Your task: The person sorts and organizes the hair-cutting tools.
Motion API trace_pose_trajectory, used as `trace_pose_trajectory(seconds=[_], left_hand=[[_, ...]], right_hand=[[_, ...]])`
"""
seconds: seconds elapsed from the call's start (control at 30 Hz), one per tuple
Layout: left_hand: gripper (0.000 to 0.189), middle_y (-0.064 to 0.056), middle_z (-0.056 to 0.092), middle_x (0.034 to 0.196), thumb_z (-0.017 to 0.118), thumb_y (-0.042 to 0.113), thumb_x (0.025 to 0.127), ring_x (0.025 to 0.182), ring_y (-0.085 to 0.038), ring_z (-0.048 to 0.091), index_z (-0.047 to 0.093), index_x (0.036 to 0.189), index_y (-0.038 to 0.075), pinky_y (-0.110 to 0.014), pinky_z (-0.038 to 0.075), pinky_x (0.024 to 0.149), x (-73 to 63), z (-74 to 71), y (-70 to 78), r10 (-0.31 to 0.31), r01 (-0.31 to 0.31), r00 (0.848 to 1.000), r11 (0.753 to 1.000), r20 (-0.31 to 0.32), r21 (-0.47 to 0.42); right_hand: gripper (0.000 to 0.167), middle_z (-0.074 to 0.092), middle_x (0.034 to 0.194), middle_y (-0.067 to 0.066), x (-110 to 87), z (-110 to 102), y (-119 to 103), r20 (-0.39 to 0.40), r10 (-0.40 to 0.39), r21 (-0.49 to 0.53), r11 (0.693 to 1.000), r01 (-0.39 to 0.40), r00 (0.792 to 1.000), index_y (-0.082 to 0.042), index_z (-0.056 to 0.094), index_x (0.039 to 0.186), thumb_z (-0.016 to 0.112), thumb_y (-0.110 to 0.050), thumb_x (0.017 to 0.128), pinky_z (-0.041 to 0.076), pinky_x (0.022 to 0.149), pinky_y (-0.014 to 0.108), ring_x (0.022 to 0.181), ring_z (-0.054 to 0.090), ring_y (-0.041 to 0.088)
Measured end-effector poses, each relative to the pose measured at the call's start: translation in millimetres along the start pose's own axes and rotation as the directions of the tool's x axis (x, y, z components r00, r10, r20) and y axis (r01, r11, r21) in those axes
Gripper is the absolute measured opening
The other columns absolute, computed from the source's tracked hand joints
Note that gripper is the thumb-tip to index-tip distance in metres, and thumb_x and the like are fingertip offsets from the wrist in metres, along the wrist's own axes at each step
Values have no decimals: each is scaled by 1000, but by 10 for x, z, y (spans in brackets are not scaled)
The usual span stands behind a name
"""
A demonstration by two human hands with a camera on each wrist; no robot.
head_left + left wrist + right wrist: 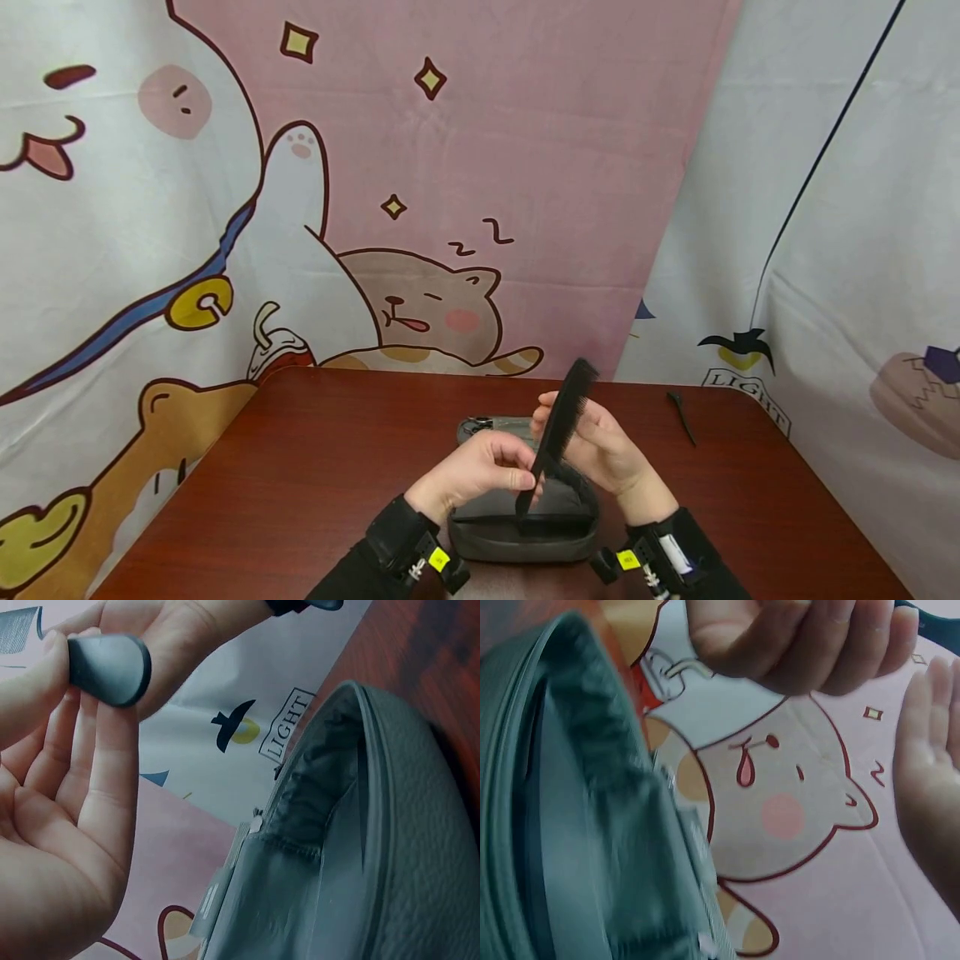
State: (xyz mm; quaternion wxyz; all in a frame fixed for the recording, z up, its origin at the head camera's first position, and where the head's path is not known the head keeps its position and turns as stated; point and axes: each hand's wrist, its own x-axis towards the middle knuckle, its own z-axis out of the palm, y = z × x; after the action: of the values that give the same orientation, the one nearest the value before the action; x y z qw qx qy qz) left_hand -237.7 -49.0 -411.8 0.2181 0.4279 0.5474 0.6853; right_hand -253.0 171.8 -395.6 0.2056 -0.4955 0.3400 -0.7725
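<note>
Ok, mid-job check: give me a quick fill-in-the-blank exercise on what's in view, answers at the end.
1. The left grip holds a black, toothed ____.
2. Rather than closed, the grey bag is ____.
3. In the head view, a thin dark item lies on the table to the ____ of the bag.
4. The lettering on the backdrop reads "____".

Missing words: comb; open; right; LIGHT.
</note>
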Motion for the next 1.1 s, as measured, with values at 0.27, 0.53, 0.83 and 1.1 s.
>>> trace_pose_trajectory(seconds=[0.27, 0.53, 0.83, 1.1], left_hand=[[18, -10, 72, 86, 66, -2, 91, 80, -12, 68, 63, 98, -18, -32, 54, 75, -63, -71, 27, -33, 43, 996, 990, -81, 132], [11, -30, 67, 88, 66, -5, 90, 80, -11, 67, 66, 96, -14, -32, 55, 74, -126, -151, 2, -32, 56, 995, 968, -99, 246], [6, -17, 71, 87, 70, -3, 88, 82, -10, 66, 71, 93, -6, -27, 51, 73, -197, -215, 71, -85, 146, 982, 910, -169, 388], [7, 3, 67, 81, 74, -1, 85, 75, -6, 56, 75, 86, 6, -24, 45, 67, -235, -256, 75, -136, 255, 958, 805, -252, 535]], right_hand=[[42, 54, 141, 10, -216, -65, -125, -234, 66, -328, 934, -143, 970, -4, 43, 147, 41, -4, 105, 38, 107, 35, 132, 49, 24], [41, 58, 133, 0, -469, -73, -246, -412, 99, -557, 759, -336, 906, -13, 49, 139, 47, 1, 101, 46, 98, 29, 121, 57, 14], [50, 50, 141, 22, -674, -108, -280, -513, 127, -749, 418, -515, 849, -1, 42, 145, 59, -9, 99, 49, 95, 35, 126, 52, 35], [59, 49, 140, 26, -822, -126, -229, -569, 193, -758, 253, -601, 799, 4, 39, 145, 65, -20, 97, 44, 94, 60, 124, 52, 44]])
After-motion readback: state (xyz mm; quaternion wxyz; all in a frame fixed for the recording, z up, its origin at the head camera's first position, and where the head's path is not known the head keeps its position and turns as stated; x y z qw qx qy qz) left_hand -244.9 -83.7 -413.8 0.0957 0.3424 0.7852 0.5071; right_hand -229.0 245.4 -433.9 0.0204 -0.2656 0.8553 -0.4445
